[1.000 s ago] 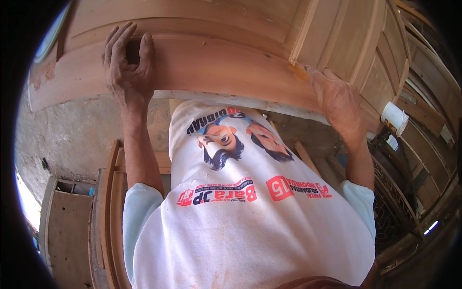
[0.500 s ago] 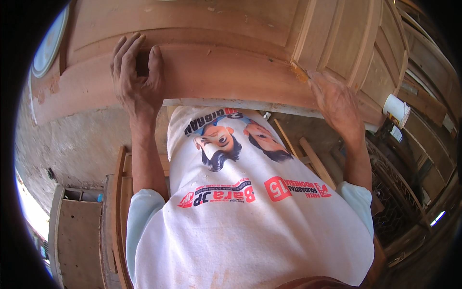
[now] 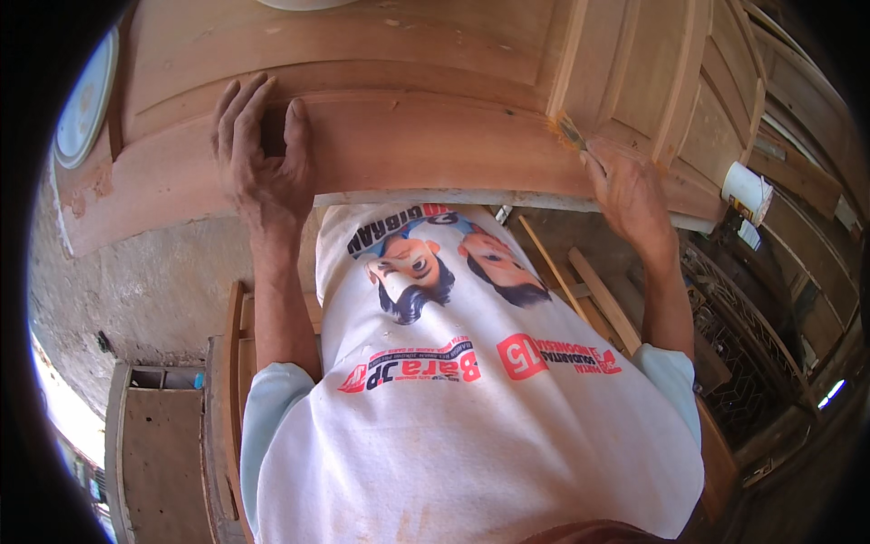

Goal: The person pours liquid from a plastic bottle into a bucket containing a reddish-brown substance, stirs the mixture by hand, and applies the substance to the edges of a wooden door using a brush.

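Note:
A brown wooden panelled door (image 3: 435,136) lies flat across the far side, in front of my body. My left hand (image 3: 263,154) rests on its near rail with the thumb apart from the fingers. In my right hand (image 3: 630,186) is a small narrow tool (image 3: 571,132), pinched between thumb and fingers. Its end touches the door beside a raised moulding, where orange paste-like matter shows. Whether the tool is a putty knife or a brush I cannot tell.
A white round lid or tub (image 3: 86,104) stands at the far left, and another white rim (image 3: 308,3) shows at the top. To the right is a white container (image 3: 749,192). Wooden strips (image 3: 603,295) and a dark metal grille (image 3: 752,344) lie below the door's edge.
My right hand has shifted slightly and turned, so the tool in it now shows more plainly. A white rim has come into view at the top. My left hand stays on the door.

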`<state>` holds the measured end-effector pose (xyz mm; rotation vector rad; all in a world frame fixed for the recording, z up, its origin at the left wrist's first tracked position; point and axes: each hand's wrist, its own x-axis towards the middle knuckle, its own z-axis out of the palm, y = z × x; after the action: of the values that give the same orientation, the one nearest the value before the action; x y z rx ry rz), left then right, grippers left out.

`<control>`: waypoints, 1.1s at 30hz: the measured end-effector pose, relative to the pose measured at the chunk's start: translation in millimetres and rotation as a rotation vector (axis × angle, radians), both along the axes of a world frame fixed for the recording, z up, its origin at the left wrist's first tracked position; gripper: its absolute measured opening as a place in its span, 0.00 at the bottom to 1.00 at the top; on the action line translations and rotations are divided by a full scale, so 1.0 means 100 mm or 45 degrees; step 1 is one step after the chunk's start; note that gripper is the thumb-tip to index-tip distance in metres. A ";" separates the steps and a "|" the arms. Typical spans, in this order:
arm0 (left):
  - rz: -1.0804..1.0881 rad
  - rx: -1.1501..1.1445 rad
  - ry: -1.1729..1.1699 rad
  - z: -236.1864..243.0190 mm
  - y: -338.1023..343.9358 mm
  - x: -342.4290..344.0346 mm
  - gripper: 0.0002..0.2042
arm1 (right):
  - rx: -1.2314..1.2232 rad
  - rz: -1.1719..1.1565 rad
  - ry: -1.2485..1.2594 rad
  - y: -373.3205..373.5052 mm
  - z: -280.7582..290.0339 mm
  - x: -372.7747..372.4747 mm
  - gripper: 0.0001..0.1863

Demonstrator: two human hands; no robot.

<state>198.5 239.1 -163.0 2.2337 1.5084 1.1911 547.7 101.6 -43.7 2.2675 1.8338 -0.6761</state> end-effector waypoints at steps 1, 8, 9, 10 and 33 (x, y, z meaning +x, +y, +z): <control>0.001 -0.006 0.003 0.00 0.00 0.00 0.15 | 0.004 0.047 -0.001 -0.04 -0.01 0.02 0.12; -0.033 -0.041 -0.002 0.02 -0.02 0.04 0.14 | 0.275 0.022 0.011 -0.20 -0.17 0.09 0.17; -0.040 -0.043 0.001 0.02 -0.02 0.05 0.14 | 0.220 0.039 -0.059 -0.22 -0.19 0.05 0.19; -0.050 -0.042 0.012 0.02 -0.03 0.06 0.14 | 0.163 0.056 -0.129 -0.23 -0.20 0.01 0.20; -0.128 -0.016 0.048 0.02 -0.02 0.11 0.14 | 0.322 -0.024 -0.055 -0.25 -0.25 0.27 0.19</control>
<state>209.0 236.7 -161.4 2.3065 1.3939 1.1137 574.6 76.8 -68.7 2.4331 1.9796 -0.4137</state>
